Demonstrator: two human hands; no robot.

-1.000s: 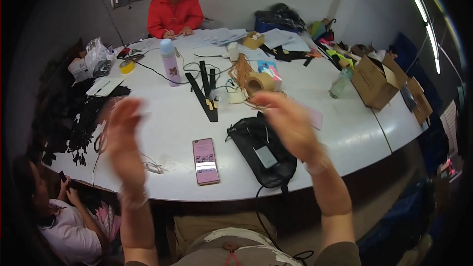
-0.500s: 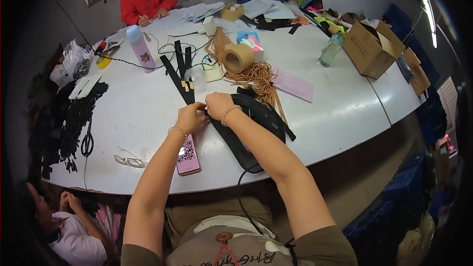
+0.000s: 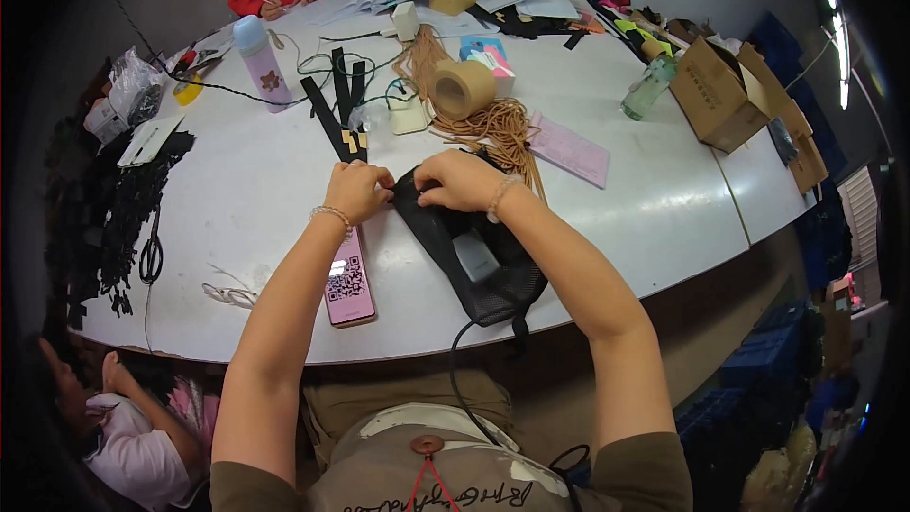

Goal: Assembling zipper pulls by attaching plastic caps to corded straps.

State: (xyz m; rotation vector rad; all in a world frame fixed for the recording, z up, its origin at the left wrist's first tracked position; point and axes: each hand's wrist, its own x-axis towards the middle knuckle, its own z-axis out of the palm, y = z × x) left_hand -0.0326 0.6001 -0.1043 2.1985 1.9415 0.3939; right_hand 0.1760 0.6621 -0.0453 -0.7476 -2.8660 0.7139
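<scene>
Scissors and a heap of black straps are lying at the far left of the white desk. A pink phone is lying face up just under the left forearm. Compared with half a second ago, the left hand is being kept at the same spot, its grip closed in a pinch on the top edge of the black mesh pouch; a second ago both hands were being held up in the air, so the pouch is now judged to be properly taken in hand. The right hand is being pressed to the same edge, grip closed on the mesh too, hands nearly touching. The pouch is lying flat near the front edge of the desk, dark, see-through, with a grey block showing inside and a black cord hanging off the desk. Further right, a tape roll, tan cords, a pink sheet and a cardboard box are sitting.
</scene>
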